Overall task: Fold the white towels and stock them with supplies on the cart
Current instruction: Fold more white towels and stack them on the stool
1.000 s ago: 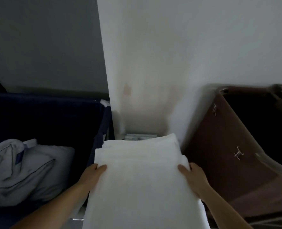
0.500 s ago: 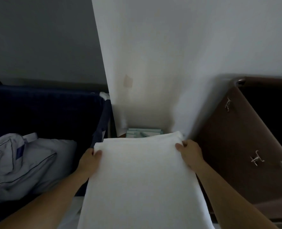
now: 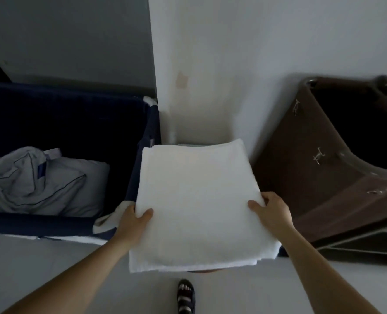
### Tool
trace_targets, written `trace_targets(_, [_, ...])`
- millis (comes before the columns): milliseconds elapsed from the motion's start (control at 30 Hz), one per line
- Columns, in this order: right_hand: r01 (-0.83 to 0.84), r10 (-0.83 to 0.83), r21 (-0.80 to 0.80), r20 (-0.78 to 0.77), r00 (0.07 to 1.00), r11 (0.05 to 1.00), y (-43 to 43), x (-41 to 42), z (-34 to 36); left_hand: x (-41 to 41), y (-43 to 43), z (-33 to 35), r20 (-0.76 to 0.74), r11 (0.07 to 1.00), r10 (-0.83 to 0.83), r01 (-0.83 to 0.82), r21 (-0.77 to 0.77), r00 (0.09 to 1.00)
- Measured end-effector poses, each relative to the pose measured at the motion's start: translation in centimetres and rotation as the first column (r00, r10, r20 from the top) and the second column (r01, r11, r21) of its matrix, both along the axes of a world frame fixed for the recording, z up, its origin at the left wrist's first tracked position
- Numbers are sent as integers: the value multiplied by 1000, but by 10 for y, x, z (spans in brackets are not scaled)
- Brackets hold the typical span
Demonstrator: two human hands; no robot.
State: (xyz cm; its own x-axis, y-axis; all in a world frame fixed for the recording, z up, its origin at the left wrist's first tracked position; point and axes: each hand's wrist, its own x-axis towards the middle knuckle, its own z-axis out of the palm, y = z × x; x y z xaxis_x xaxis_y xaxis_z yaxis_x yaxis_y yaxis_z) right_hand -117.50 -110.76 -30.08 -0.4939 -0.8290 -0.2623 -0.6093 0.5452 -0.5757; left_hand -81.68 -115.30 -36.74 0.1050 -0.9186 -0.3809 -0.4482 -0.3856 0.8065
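Folded white towel [image 3: 197,200] held flat and level above gap between navy linen bin [image 3: 70,123] and brown bin [image 3: 324,177], before wall corner. Judged soft, light and floppy, with layers prone to sliding; best gripped at both side edges. Left hand [image 3: 133,223] pinched on left edge, right hand [image 3: 271,214] on right edge, thumbs on top, fingers hidden beneath. Forearms extended forward.

White towel [image 3: 197,200] folded flat, layered edges stacked.
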Motion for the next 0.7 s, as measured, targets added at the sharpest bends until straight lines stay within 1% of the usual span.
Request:
trace_targets(133, [24,-24,13,24,999,1000,47,8,3,7,39,-7,-132,983,81,-58,173,988])
trace_targets(167, [27,-28,12,27,999,1000,59,10,3,9,47,-8,-148,977,99,-67,204,984])
trace_targets(233, [18,-18,11,14,1000,1000,77,12,1,13,58,-6,-115,967,113,-83,239,987])
trace_targets(300, [11,-11,5,10,1000,1000,90,13,0,17,67,-2,-32,970,91,-81,228,995])
trace_targets(367, [54,-53,-18,43,998,998,97,15,2,18,72,1,18,975,82,-84,203,996])
trace_targets(433, [103,-100,-60,46,994,993,96,17,5,17,74,5,9,978,84,-84,193,996])
trace_targets(533, [137,-148,-216,-37,988,967,89,18,12,15,72,11,-68,983,126,-115,146,990])
trace_targets(567, [144,-158,-227,-47,986,963,85,18,12,16,70,12,-92,981,147,-133,141,985])
trace_targets(600, [148,-160,-184,-50,986,972,83,18,8,17,70,13,-118,976,162,-141,168,980])
trace_targets(667, [156,-157,-20,-53,986,988,85,18,-8,20,74,11,-222,940,191,-113,321,956])
trace_targets(700, [162,-162,43,-22,987,986,87,16,-16,20,76,12,-275,913,201,-78,399,940])
